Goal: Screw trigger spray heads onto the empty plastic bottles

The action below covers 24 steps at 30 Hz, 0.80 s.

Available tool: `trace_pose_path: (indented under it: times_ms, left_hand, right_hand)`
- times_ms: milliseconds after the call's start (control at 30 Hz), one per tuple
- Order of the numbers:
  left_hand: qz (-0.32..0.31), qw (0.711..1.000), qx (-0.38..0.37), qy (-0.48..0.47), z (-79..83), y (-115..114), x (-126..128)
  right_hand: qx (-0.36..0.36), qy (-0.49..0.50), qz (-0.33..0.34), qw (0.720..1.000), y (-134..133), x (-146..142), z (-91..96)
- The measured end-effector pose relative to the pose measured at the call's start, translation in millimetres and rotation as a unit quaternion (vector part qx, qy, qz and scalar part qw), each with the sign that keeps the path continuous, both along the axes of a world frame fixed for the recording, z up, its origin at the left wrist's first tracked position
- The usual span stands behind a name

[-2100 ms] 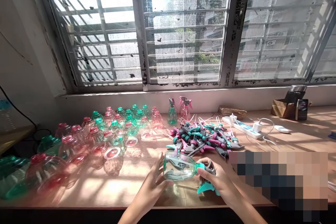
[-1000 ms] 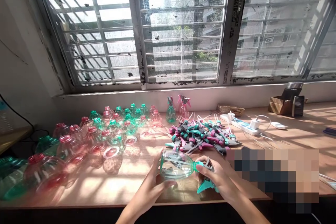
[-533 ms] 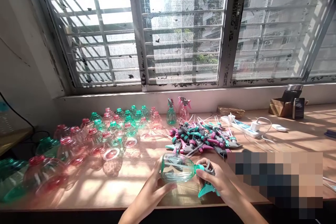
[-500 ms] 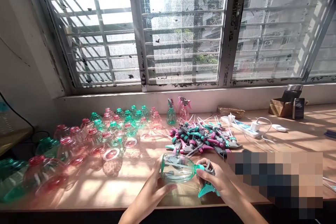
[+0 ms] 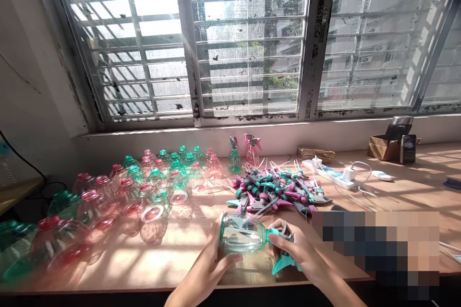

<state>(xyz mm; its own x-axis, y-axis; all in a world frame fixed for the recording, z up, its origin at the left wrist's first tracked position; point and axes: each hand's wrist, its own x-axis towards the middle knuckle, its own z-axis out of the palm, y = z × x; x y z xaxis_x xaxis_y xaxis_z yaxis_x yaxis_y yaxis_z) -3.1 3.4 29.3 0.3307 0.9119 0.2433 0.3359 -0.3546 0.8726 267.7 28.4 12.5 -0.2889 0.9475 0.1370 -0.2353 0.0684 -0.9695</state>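
A clear green spray bottle (image 5: 242,233) lies sideways just above the wooden table's (image 5: 173,254) front edge. My left hand (image 5: 212,266) wraps round its body from below and behind. My right hand (image 5: 300,253) is closed on the teal and grey trigger sprayer head (image 5: 284,256) at the bottle's neck; the teal trigger sticks out below my fingers. A white dip tube shows inside the bottle.
A pile of several pink and teal sprayer heads (image 5: 275,189) lies just beyond. Several empty pink and green bottles (image 5: 144,187) crowd the left. Two assembled spray bottles (image 5: 243,152) stand by the sill. A power strip (image 5: 331,175) and cardboard box (image 5: 383,146) sit right.
The bottle and both hands have stayed in nearly the same place, with small shifts of the grip at the neck. The camera view has wobbled slightly.
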Motion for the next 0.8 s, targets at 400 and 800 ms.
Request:
trace_pose_path:
  times_ms: [400,800]
  left_hand:
    - [0.013,1.0,-0.004,0.021,2.9,-4,0]
    - [-0.03,0.998,-0.043,-0.029,-4.9,2,1]
  right_hand:
    - [-0.005,0.014,-0.001,1.0,4,-1,-8.6]
    - [0.006,0.023,-0.008,1.0,2,-2,-4.5]
